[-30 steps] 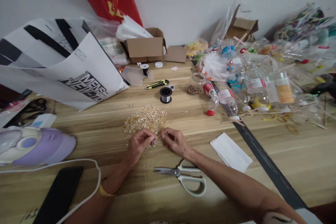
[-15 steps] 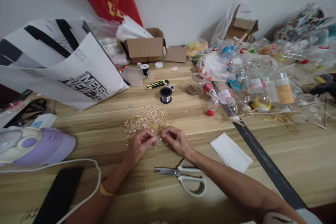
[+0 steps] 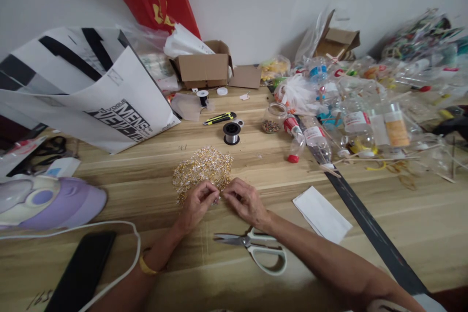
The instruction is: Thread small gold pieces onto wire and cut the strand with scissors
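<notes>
A tangled gold and silver beaded wire piece (image 3: 202,169) lies on the wooden table (image 3: 402,214). My left hand (image 3: 196,203) pinches its near edge with curled fingers. My right hand (image 3: 244,200) is beside it, fingers also pinched at the same edge, fingertips nearly touching the left ones. What is between the fingertips is too small to make out beyond the beaded piece. White-handled scissors (image 3: 256,247) lie just below my right wrist. A spool of thin wire (image 3: 231,132) stands beyond the beaded piece.
A white printed bag (image 3: 91,92) lies at left, a purple and white device (image 3: 47,200) with a white cable and a black phone (image 3: 82,273) near left. A folded white paper (image 3: 321,213), a long black strip (image 3: 369,224), a bead jar (image 3: 272,118) and several plastic bottles crowd the right.
My hands have moved slightly closer together at the near edge of the beaded piece. The view has shifted down a little.
</notes>
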Demonstrator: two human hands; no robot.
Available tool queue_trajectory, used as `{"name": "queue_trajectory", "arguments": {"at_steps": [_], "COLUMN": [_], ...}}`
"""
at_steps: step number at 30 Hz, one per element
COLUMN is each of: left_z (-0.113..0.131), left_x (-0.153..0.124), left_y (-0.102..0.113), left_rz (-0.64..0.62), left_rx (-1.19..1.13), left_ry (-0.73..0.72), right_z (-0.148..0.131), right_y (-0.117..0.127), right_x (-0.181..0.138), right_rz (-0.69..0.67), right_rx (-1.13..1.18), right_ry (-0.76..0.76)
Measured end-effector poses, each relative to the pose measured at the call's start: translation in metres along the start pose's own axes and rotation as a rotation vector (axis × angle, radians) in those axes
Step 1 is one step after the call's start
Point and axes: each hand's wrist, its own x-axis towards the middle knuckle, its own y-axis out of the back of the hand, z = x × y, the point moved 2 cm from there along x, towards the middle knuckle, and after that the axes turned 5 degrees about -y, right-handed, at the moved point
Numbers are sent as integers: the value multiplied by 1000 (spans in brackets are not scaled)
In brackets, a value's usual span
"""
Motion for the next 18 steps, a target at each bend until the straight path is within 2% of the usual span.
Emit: {"name": "queue_trajectory", "arguments": {"at_steps": [9,18], "left_z": [-7,-6], "left_x": [-3,-4], "left_y": [-4,-5], "left_rz": [-51,-69], "left_rx": [28,32], "left_ry": [-13,23], "right_z": [-1,0], "right_y": [-8,-7], "right_x": [-9,-5], "right_rz": [-82,-117], "right_rx": [-147,-201], "right_ry": [169,81]}}
